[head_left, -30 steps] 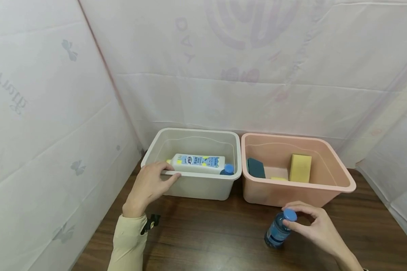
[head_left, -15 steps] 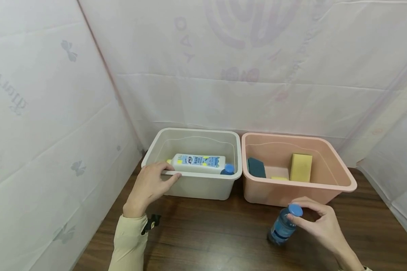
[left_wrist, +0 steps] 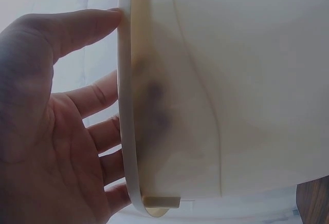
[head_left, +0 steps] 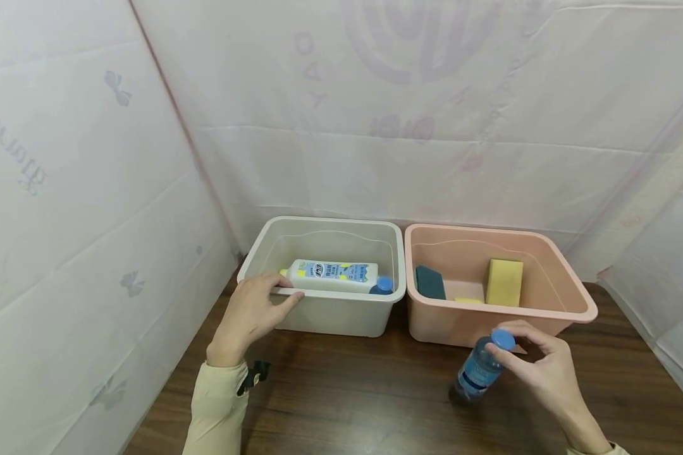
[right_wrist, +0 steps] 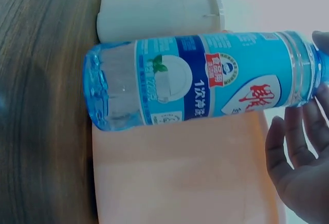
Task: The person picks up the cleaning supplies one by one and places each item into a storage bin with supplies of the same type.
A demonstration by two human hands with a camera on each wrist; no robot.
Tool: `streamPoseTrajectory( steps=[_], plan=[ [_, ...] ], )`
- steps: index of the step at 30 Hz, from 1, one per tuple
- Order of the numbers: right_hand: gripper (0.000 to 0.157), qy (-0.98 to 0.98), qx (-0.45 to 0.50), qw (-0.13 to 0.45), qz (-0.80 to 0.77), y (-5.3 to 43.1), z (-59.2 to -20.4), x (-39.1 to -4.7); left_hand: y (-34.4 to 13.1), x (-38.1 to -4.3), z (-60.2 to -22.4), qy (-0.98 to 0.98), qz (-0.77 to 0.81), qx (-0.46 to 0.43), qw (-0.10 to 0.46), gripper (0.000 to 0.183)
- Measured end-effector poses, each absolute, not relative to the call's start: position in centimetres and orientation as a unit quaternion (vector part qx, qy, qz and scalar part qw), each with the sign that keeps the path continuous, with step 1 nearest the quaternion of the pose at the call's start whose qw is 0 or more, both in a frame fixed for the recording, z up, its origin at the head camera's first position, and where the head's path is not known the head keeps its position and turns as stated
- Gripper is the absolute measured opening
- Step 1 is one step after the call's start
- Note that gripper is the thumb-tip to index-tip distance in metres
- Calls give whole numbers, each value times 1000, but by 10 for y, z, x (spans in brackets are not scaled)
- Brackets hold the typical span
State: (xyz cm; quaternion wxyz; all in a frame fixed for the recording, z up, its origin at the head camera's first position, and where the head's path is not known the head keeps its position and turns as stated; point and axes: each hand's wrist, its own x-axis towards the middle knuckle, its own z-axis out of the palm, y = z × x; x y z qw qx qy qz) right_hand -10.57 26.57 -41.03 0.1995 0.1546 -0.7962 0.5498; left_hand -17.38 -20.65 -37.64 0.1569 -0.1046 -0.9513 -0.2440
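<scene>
In the head view my right hand [head_left: 546, 366] holds a clear blue dish soap bottle [head_left: 478, 368] by its neck, just under the blue cap. The bottle leans a little and hangs above the table, in front of the pink bin [head_left: 444, 322]. Its blue label [right_wrist: 211, 77] faces the right wrist camera. My left hand [head_left: 253, 309] grips the front rim of the white bin [head_left: 332, 313], near its left corner. Its fingers go over the rim, while the thumb [left_wrist: 87, 29] lies against the rim in the left wrist view.
A white bottle [head_left: 332, 275] with a printed label lies in the white bin beside a blue cap [head_left: 384, 284]. Inside the pink bin are a dark green sponge [head_left: 429, 282] and a yellow sponge [head_left: 504, 282]. Both bins stand on a dark wooden table [head_left: 341, 392] against pale sheeting.
My right hand has raised the dish soap bottle off the table and moved it slightly right, toward the pink bin. The left hand has stayed on the white bin's rim.
</scene>
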Motion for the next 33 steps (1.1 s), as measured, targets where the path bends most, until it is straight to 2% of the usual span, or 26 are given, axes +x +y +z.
streamPoseTrajectory(
  steps=[8, 22, 33],
  plan=[
    [31, -789, 122, 206, 565, 257, -404, -103, -207, -173, -377, -951, -242, -106, 160, 29],
    [28, -808, 140, 195, 539, 249, -394, -103, -207, -173, -377, -950, -244, -107, 164, 29],
    [28, -810, 138, 216, 527, 245, -386, -103, -207, -174, -378, -950, -242, -109, 164, 27]
  ],
)
